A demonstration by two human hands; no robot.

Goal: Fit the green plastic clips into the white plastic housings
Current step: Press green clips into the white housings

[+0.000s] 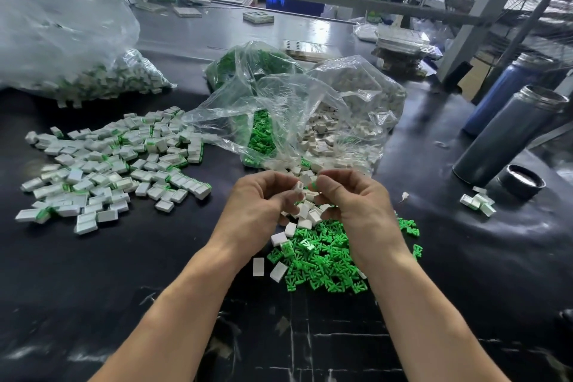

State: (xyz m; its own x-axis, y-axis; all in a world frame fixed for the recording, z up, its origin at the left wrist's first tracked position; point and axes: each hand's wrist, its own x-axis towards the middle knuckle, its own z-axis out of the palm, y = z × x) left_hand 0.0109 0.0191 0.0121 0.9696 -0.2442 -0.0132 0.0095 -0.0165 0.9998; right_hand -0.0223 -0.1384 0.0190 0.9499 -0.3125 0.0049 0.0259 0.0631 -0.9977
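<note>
Both grips above black table

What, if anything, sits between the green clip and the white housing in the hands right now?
Nothing visible. The left hand pinches a white housing and the right hand pinches a green clip; the two parts sit close together above the loose piles, with no other part or bag plastic showing between them.

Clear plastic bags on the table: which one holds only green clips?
The middle clear plastic bag, behind the hands; green clips spill from its mouth, while its neighbours hold white pieces.
</note>
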